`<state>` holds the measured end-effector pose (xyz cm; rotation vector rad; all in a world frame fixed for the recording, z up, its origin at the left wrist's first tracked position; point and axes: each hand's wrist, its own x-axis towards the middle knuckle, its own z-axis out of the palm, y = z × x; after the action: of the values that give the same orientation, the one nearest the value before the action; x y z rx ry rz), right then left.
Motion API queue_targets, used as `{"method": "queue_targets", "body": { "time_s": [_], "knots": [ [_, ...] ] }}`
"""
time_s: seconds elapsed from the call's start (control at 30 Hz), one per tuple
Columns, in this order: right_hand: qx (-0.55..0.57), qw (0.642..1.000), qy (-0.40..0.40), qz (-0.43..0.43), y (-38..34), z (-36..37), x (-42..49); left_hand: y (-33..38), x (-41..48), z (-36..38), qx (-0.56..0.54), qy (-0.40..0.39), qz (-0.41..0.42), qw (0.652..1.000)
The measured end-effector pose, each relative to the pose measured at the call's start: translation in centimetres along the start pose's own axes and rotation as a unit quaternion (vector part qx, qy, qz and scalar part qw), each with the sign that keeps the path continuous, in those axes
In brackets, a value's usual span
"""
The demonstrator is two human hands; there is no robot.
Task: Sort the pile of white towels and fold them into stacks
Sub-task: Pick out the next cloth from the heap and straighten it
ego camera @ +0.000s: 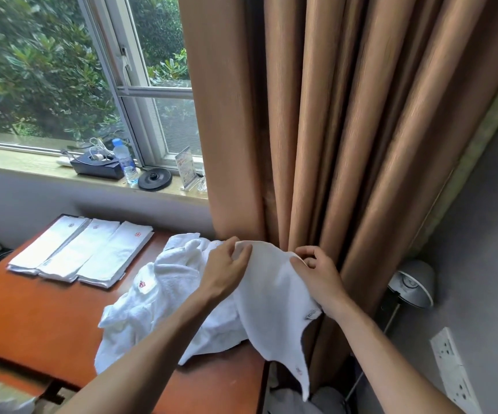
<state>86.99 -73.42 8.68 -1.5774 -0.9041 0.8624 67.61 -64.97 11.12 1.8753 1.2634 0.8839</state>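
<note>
Two hands lift one white towel (271,297) by its top edge. The left hand (226,270) pinches one corner between curled fingers and thumb, and the right hand (316,273) pinches the other. The cloth hangs between them, beside the rumpled pile (164,297) on the wooden table (32,318).

The held towel (271,294), pile (164,300) and folded stacks (83,252) are all white terry cloth, nubby and matt. Pretty sure the table (32,318) is reddish wood with a smooth semi-gloss finish, and the curtain (331,130) is tan woven cloth with a slight sheen. That bottle (125,162) looks like clear plastic, the lamp (415,282) silvery metal.
</note>
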Motion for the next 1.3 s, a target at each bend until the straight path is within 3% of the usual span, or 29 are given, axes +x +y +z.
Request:
{"method": "queue_targets", "body": {
  "time_s": [0.23,0.4,0.53,0.67,0.83,0.97,1.17,1.3],
  "knots": [
    [-0.011,0.999,-0.021,-0.035,0.5,0.9,-0.3,-0.7,-1.8,2.1,-0.004,-0.107,0.07,0.992],
    [0.048,0.995,-0.077,0.04,0.8,1.2,-0.3,-1.3,-1.8,2.3,-0.047,-0.097,0.053,0.993],
    [0.021,0.993,-0.114,-0.011,0.4,1.0,-0.6,-1.1,-1.7,2.0,-0.073,-0.087,0.027,0.993],
    [-0.058,0.992,-0.068,-0.087,0.0,1.7,-0.7,-0.4,-1.8,1.6,-0.107,-0.11,0.0,0.988],
    [-0.107,0.989,-0.002,-0.101,0.4,1.6,-0.3,-0.4,-1.8,1.3,-0.103,-0.115,0.007,0.988],
    [-0.118,0.987,0.003,-0.109,0.2,1.7,0.1,-0.2,-1.9,0.9,-0.095,-0.153,-0.003,0.984],
    [-0.148,0.983,0.002,-0.11,0.0,2.4,0.3,0.2,-2.5,1.0,-0.173,-0.194,-0.048,0.965],
    [-0.155,0.982,0.006,-0.104,0.0,2.2,0.4,0.4,-3.0,1.6,-0.168,-0.19,-0.024,0.967]
  ]
}}
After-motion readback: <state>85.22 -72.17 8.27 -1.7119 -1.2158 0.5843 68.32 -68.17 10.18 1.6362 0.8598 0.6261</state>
